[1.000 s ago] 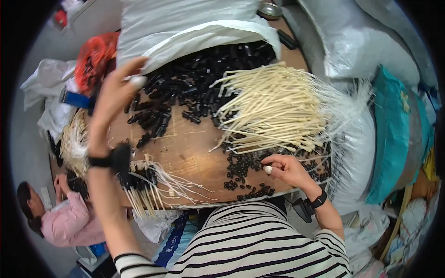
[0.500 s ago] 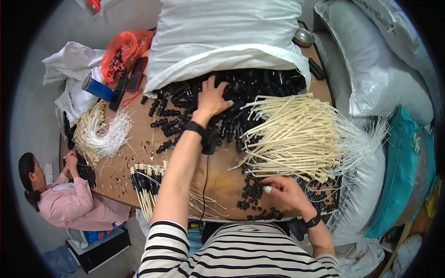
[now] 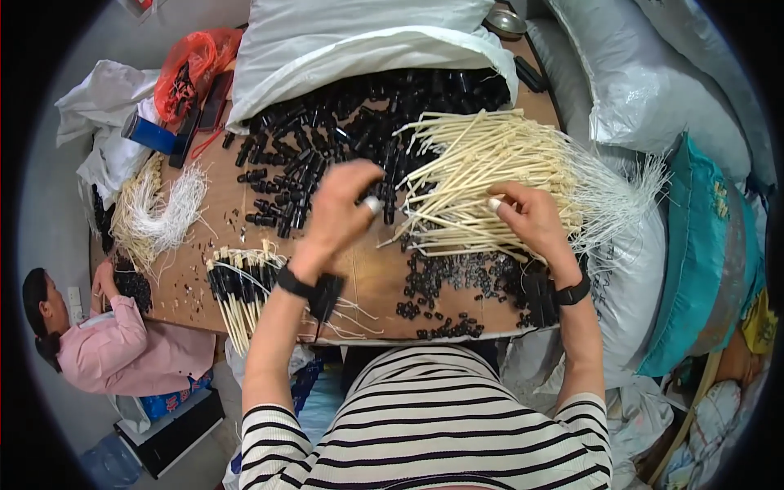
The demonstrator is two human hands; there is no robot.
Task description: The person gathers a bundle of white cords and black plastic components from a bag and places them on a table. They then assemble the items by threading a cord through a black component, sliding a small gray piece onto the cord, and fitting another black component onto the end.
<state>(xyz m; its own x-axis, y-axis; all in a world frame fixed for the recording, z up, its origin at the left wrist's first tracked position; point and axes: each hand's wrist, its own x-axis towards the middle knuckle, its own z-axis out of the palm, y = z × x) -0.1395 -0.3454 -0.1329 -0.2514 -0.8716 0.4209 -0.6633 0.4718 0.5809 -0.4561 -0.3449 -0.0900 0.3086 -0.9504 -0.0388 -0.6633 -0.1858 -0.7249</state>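
Observation:
My left hand (image 3: 339,211) is over the bare strip of tabletop, in front of the pile of black plastic fittings (image 3: 298,159). Motion smears its curled fingers, and whether they hold a fitting is hidden. Above the bundle of thin cream sticks with white cords (image 3: 474,159) is my right hand (image 3: 532,219). Its thumb and forefinger are pinched close together; what is between them, if anything, cannot be made out. Small black rings (image 3: 457,273) lie scattered below the sticks. Beside my left forearm lies a row of cream sticks with black fittings on them (image 3: 237,286).
A white sack (image 3: 367,53) opens onto the fittings at the back. Full sacks (image 3: 645,90) crowd the right side. At the left are a cord bundle (image 3: 184,216), a red bag (image 3: 192,65) and a blue cylinder (image 3: 151,133). A person in pink (image 3: 114,343) works at the table's left end.
My left hand has drawn back toward me from the black fittings. My right hand has risen from the small rings to the cream sticks. The view has shifted a little.

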